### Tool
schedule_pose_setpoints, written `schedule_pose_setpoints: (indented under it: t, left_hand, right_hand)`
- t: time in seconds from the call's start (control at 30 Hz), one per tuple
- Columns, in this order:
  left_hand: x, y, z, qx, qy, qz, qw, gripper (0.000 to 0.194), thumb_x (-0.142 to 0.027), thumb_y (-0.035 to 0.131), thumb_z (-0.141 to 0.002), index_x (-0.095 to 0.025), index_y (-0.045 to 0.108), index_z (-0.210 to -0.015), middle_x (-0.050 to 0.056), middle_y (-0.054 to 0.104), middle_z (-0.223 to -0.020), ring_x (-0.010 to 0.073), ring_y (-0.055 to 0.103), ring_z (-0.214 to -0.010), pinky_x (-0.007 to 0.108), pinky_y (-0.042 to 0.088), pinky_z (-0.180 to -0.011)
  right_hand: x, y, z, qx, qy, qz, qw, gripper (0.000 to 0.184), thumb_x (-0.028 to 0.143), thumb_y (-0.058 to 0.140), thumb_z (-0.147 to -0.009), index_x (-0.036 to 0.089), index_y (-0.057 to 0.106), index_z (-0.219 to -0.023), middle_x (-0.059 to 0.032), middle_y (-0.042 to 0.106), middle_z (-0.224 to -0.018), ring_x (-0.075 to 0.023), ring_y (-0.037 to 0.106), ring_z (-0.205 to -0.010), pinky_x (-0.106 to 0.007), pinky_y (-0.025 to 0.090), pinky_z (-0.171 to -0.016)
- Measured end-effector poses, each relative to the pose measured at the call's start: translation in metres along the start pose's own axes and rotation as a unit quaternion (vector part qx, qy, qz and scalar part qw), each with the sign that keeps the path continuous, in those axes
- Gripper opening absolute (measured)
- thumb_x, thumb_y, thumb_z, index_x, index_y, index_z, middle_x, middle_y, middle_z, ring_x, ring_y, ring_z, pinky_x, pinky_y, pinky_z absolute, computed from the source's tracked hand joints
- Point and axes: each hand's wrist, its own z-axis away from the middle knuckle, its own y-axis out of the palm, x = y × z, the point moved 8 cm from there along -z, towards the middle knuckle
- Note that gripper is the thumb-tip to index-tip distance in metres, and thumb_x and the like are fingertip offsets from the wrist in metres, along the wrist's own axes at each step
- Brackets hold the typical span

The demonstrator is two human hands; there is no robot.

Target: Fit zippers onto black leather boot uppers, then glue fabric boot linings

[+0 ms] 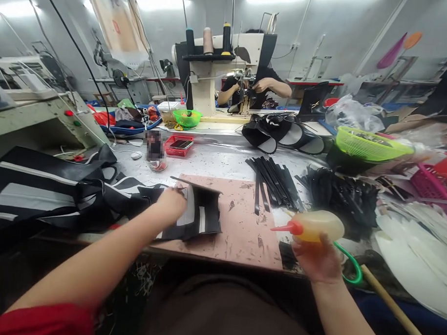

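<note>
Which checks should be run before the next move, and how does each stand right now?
1. Left hand at the black piece: ok; exact grip hidden.
2. Squeeze bottle in the right hand: ok.
3. Red nozzle apart from the black piece: ok.
4. Nozzle tip unblocked: cannot tell, too small.
5. Pink mat free of black strips: not ok, some ends overlap it.

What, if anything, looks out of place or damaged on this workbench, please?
The flat pink mat is blotched with dark marks, perhaps from wear. Narrow black strips fan out untidily, some overlapping its right edge. Dark specks litter the pale tabletop. No drip shows at the red-nozzled, yellowish squeeze bottle.
</note>
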Motion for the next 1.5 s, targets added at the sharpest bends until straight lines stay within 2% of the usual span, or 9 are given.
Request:
schedule_pose_setpoints:
  t: [0.07, 0.13, 0.2, 0.27, 0.37, 0.5, 0.67, 0.9, 1.5]
  left_hand:
    - [-0.026, -0.003, -0.011, -0.003, 0.012, 0.013, 1.0, 0.021, -0.005, 0.049, -0.072, -0.014, 0.067, -0.076, 0.011, 0.069, -0.083, 0.0248, 0.063, -0.085, 0.037, 0.045, -0.078]
    - [-0.048, -0.003, -0.022, -0.027, 0.024, 0.019, 0.999, 0.023, -0.012, 0.052, -0.075, -0.014, 0.065, -0.094, 0.013, 0.064, -0.105, 0.0255, 0.058, -0.099, 0.036, 0.043, -0.085]
    - [-0.057, 0.002, -0.031, -0.052, 0.028, 0.02, 0.998, 0.035, -0.022, 0.056, -0.077, -0.012, 0.058, -0.11, 0.016, 0.044, -0.133, 0.028, 0.04, -0.123, 0.04, 0.032, -0.1]
    - [-0.052, 0.011, -0.037, -0.062, 0.028, 0.021, 0.997, 0.044, -0.033, 0.058, -0.077, -0.013, 0.054, -0.116, 0.015, 0.026, -0.144, 0.0278, 0.022, -0.133, 0.042, 0.018, -0.108]
    - [-0.037, 0.026, -0.043, -0.057, 0.032, 0.029, 0.997, 0.057, -0.048, 0.056, -0.076, -0.014, 0.049, -0.122, 0.015, 0.022, -0.145, 0.0265, 0.013, -0.136, 0.042, 0.011, -0.11]
    - [-0.028, 0.04, -0.053, -0.027, 0.038, 0.048, 0.998, 0.085, -0.063, 0.055, -0.068, -0.007, 0.039, -0.13, 0.02, 0.028, -0.141, 0.0283, 0.018, -0.134, 0.041, 0.009, -0.11]
    - [-0.031, 0.04, -0.061, -0.001, 0.042, 0.075, 0.996, 0.108, -0.07, 0.062, -0.051, -0.003, 0.036, -0.131, 0.023, 0.03, -0.139, 0.0322, 0.024, -0.131, 0.041, 0.01, -0.109]
    - [-0.029, 0.043, -0.058, -0.004, 0.041, 0.116, 0.992, 0.109, -0.07, 0.063, -0.051, -0.003, 0.035, -0.132, 0.024, 0.029, -0.14, 0.0329, 0.025, -0.131, 0.043, 0.011, -0.109]
    - [-0.031, 0.043, -0.058, 0.01, 0.047, 0.116, 0.992, 0.109, -0.071, 0.06, -0.053, -0.001, 0.034, -0.132, 0.026, 0.027, -0.14, 0.0335, 0.024, -0.131, 0.043, 0.01, -0.108]
  right_hand:
    - [-0.006, -0.001, -0.001, -0.002, 0.013, -0.007, 1.0, 0.044, 0.039, 0.081, -0.05, 0.026, 0.066, -0.09, 0.0016, 0.069, -0.083, -0.0086, 0.059, -0.053, -0.017, 0.05, -0.041]
    - [-0.011, 0.0, -0.002, -0.002, 0.024, -0.008, 1.0, 0.045, 0.039, 0.081, -0.05, 0.026, 0.066, -0.09, 0.0009, 0.069, -0.082, -0.0082, 0.058, -0.051, -0.017, 0.05, -0.042]
    - [-0.011, 0.001, -0.003, -0.002, 0.023, -0.009, 1.0, 0.047, 0.038, 0.081, -0.05, 0.026, 0.065, -0.093, 0.0002, 0.069, -0.084, -0.009, 0.059, -0.052, -0.018, 0.051, -0.042]
    - [-0.009, 0.003, -0.007, -0.001, 0.013, -0.004, 1.0, 0.047, 0.037, 0.081, -0.051, 0.027, 0.064, -0.095, 0.0001, 0.069, -0.087, -0.01, 0.061, -0.054, -0.019, 0.052, -0.043]
    - [-0.011, 0.011, -0.018, 0.01, 0.009, 0.027, 1.0, 0.047, 0.035, 0.079, -0.054, 0.025, 0.063, -0.097, -0.0008, 0.069, -0.089, -0.0111, 0.062, -0.058, -0.019, 0.054, -0.047]
    - [-0.027, 0.034, -0.046, 0.011, 0.016, 0.058, 0.998, 0.045, 0.036, 0.08, -0.051, 0.024, 0.062, -0.09, 0.001, 0.069, -0.081, -0.0111, 0.062, -0.06, -0.019, 0.053, -0.049]
    - [-0.047, 0.08, -0.092, 0.007, -0.049, 0.169, 0.984, 0.05, 0.037, 0.082, -0.039, 0.019, 0.061, -0.08, 0.0006, 0.065, -0.074, -0.0128, 0.06, -0.059, -0.021, 0.05, -0.045]
    - [-0.074, 0.128, -0.139, 0.044, -0.107, 0.328, 0.938, 0.054, 0.044, 0.08, -0.039, 0.015, 0.057, -0.08, -0.0036, 0.062, -0.073, -0.0185, 0.059, -0.066, -0.028, 0.049, -0.047]
    - [-0.083, 0.151, -0.156, 0.105, -0.132, 0.455, 0.875, 0.073, 0.045, 0.077, -0.047, 0.015, 0.051, -0.108, -0.0119, 0.06, -0.1, -0.0283, 0.057, -0.09, -0.047, 0.049, -0.072]
